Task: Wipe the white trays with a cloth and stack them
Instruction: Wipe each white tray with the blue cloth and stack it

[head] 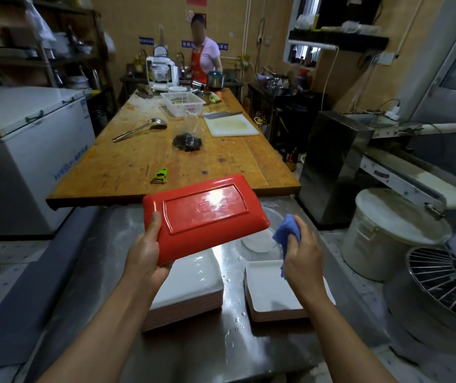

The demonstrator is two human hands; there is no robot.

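My left hand (145, 255) grips the near-left corner of a rectangular tray (204, 214), held up with its glossy red underside facing me; its white face is hidden. To the right of it, apart from it, my right hand (301, 254) clutches a crumpled blue cloth (287, 230). Two stacks of white trays sit on the wet steel counter (221, 349) below: a taller left stack (191, 288) and a shorter right stack (271, 294).
A round white plate (257, 241) lies on the counter behind the stacks. Beyond is a long wooden table (138, 161) with a green peeler (160, 176), ladle, cutting board and basket. A person stands at its far end. A chest freezer is left; a lidded bucket and fan are right.
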